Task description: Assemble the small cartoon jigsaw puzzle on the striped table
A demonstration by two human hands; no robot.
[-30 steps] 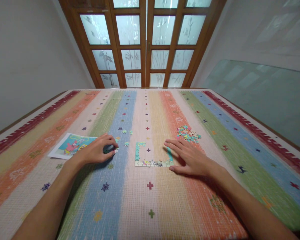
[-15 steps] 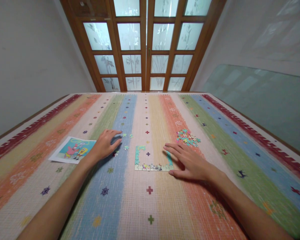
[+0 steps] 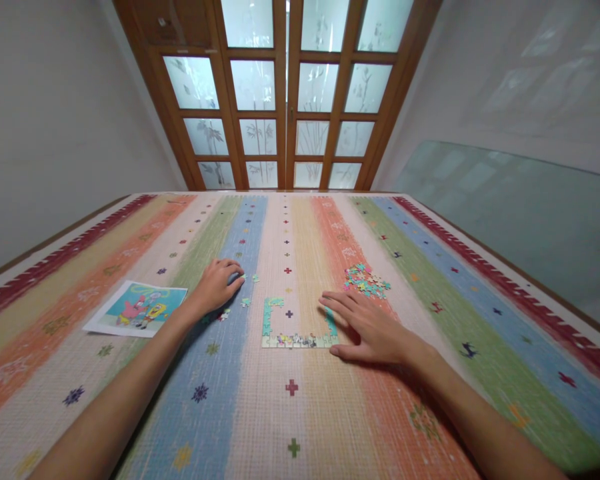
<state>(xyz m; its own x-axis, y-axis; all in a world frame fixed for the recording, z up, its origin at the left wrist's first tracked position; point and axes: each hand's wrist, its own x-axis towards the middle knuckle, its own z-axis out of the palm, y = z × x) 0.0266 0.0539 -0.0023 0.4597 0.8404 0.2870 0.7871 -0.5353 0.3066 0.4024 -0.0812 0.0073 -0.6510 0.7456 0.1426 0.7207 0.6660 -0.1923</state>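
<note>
Left hand [image 3: 216, 287] curves low over the blue stripe of the cloth [image 3: 265, 413] on the tabletop, its fingers bent and its thumb near them, beside a few loose pieces [image 3: 245, 303]; I cannot tell whether it pinches one. Right hand [image 3: 373, 330] lies spread, palm down, its fingers over the right side of the partly joined puzzle [image 3: 300, 342] and its thumb at the near right corner.

That puzzle sits between the hands. Its near row looks complete, the left side runs up from it, and a short stretch turns along the far edge. Some of the right side shows, though the fingers hide part of it. Most of the far edge is open and the middle is bare cloth, so it seems only part of the border is done. Pieces not yet joined lie in a pile [image 3: 370, 283] beyond the right hand, and a printed picture [image 3: 135, 310] lies left of the left hand.
</note>
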